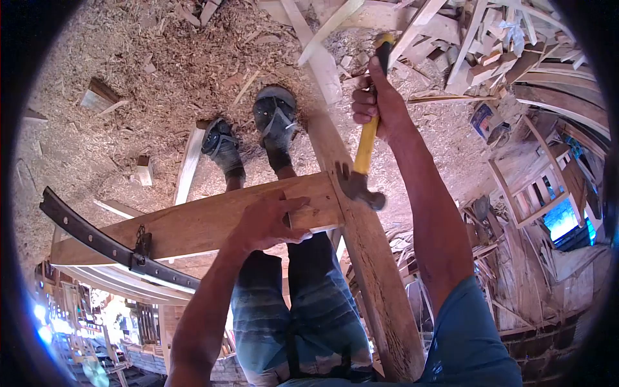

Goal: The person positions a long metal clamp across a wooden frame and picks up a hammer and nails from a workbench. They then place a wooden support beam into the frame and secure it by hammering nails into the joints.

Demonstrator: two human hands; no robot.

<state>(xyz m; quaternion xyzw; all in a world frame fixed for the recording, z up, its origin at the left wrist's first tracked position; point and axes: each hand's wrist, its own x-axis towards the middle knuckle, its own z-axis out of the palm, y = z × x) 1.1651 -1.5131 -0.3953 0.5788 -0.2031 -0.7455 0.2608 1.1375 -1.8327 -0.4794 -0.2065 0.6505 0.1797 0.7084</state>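
Note:
My right hand is wrapped round the yellow and black handle of a claw hammer. The hammer's dark metal head hangs down near the end of a wooden beam. My left hand lies over that beam close to its right end. Its thumb and fingers reach round a small wooden block, with a dark gap or edge beside the fingers. A second, thick timber runs lengthwise just right of the beam's end, under the hammer head.
A curved metal bar with holes crosses the beam's left part, with a dark metal fitting on it. Wood shavings cover the ground around my sandalled feet. Offcuts lie piled at upper right, near a wooden frame.

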